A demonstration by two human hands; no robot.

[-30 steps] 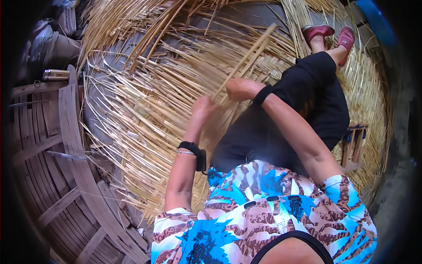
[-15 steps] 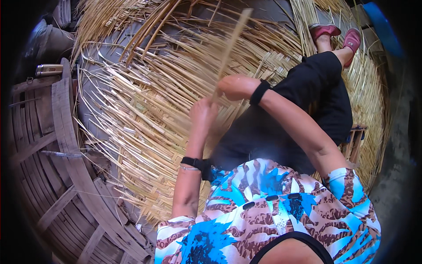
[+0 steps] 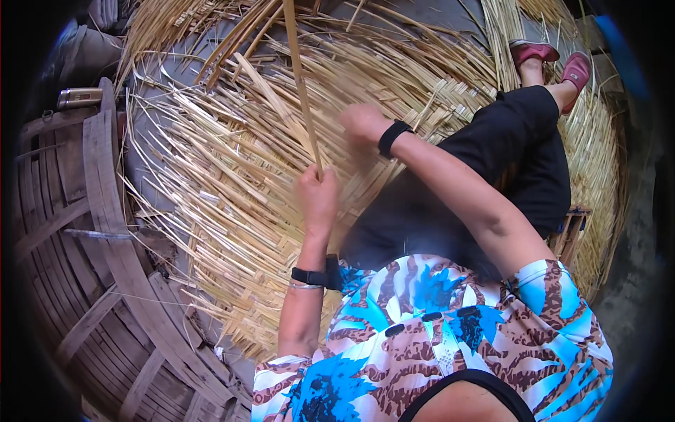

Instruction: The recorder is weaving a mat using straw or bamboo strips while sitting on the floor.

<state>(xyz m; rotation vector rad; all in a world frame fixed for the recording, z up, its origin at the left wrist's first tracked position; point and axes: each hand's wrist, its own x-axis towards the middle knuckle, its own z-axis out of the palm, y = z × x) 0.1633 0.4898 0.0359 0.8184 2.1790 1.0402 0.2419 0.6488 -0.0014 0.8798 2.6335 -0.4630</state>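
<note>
My left hand is closed around the lower end of a long, flat reed strip that stands up and away from me. A second, paler strip slants down toward the same fist; whether it is held too I cannot tell. Beside it, a little to the right and farther off, my right hand is apart from the strip, its fingers curled and smeared by motion. Under both hands spreads a woven reed mat, with many loose strip ends fanning out to the left and far side.
Slatted wooden boards lie along the left, with a metallic flask at their far end. My crossed legs rest over the mat at right, near a small wooden stool. Bundled strips lie at the far left.
The long strip has swung from leaning right to leaning slightly left. My right hand has parted from my left, where the two were together at the strip's lower end.
</note>
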